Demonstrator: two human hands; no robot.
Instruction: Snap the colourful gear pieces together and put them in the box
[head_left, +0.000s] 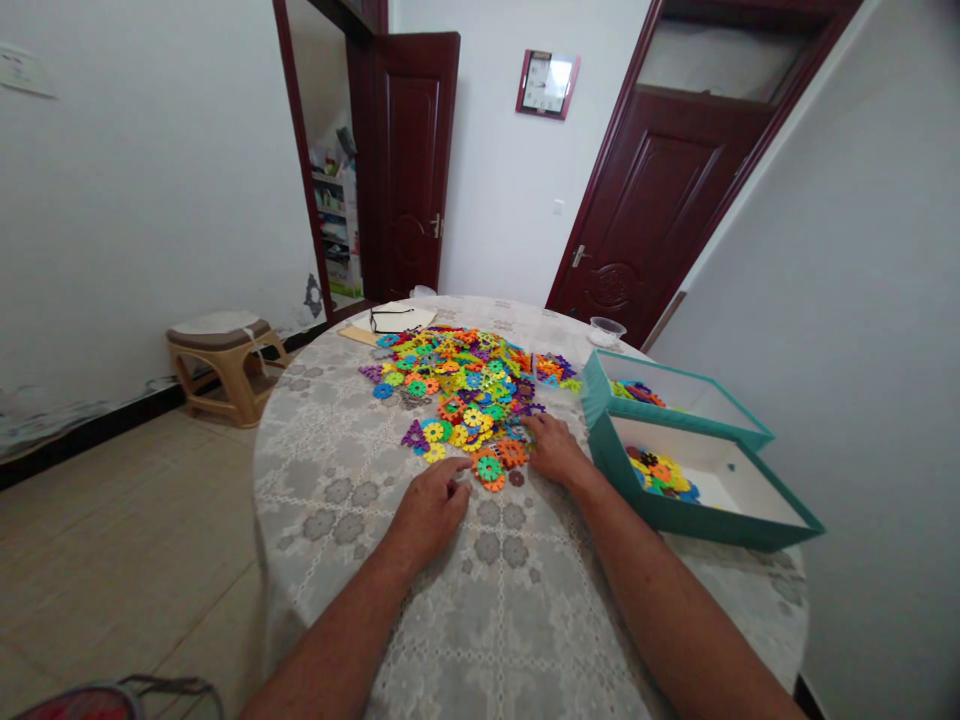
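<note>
We see a loose, multicoloured heap of notched discs [469, 365] spread beyond our left hand [433, 508] and right hand [556, 452], a green disc [490, 468] between them.

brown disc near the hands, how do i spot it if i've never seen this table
Find the round table with the patterned cloth, then the heap of colourful pieces on it. At the heap's near edge, between the left hand and the right hand, lies the brown disc. It is dark, while its closest neighbours are bright orange.
</note>
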